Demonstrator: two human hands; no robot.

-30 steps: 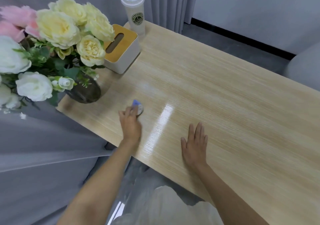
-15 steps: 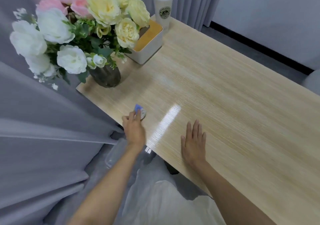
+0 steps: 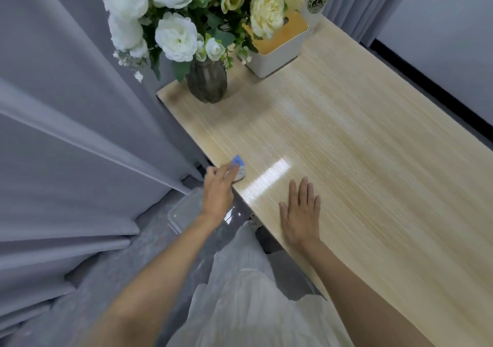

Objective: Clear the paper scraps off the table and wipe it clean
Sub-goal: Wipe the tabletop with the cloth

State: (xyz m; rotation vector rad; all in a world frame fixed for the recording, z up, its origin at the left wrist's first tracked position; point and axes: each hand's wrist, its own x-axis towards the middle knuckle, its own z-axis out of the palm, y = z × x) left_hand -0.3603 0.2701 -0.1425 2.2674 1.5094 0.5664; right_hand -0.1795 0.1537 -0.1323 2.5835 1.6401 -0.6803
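A small blue and white paper scrap (image 3: 238, 167) lies at the near left edge of the light wooden table (image 3: 346, 143). My left hand (image 3: 218, 192) reaches over that edge, its fingertips resting on the scrap; the fingers are spread, and I cannot tell if they pinch it. My right hand (image 3: 301, 213) lies flat on the tabletop, palm down, fingers apart, holding nothing. Below the left hand, on the floor beside the table, stands a clear plastic container (image 3: 184, 210).
A dark glass vase (image 3: 206, 82) of white and yellow flowers stands at the table's far left corner. Behind it are a white tissue box (image 3: 277, 50) with a wooden lid and a paper coffee cup (image 3: 317, 2). Grey curtains (image 3: 66, 133) hang on the left.
The left hand has slid the scrap from the tabletop toward the near left edge. The view has swung left and down, bringing the floor container into sight. The right hand has stayed flat.
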